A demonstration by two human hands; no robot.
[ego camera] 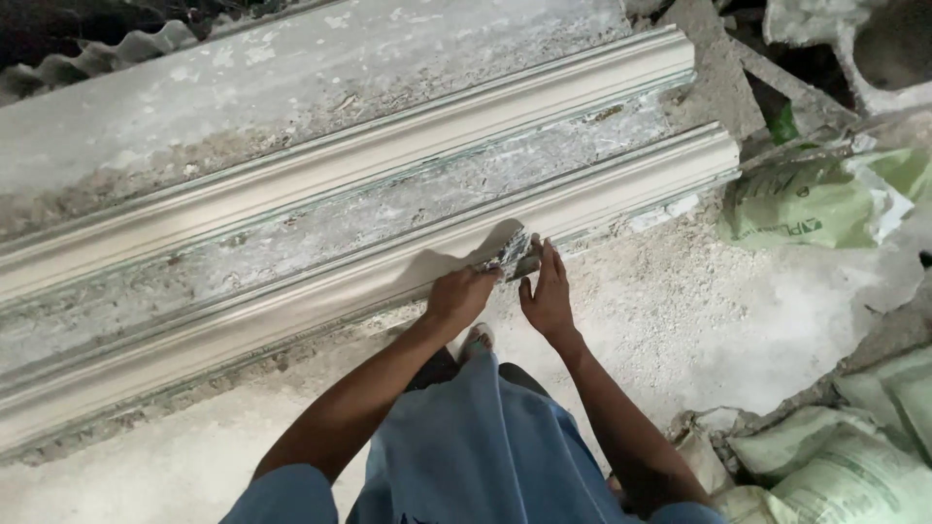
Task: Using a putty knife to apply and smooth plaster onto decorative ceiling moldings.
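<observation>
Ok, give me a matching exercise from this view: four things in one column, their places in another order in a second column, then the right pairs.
Things:
1. left hand
2. right hand
3. green sack
4. corrugated sheet

Places:
A. top left corner, behind the bench
B. gripping a plaster-caked tool against the near moulding
C. on the floor at the right, past the moulding's end
D. open, fingers up, beside the tool

Pairs: 1-B, 2-D, 3-C, 4-A
</observation>
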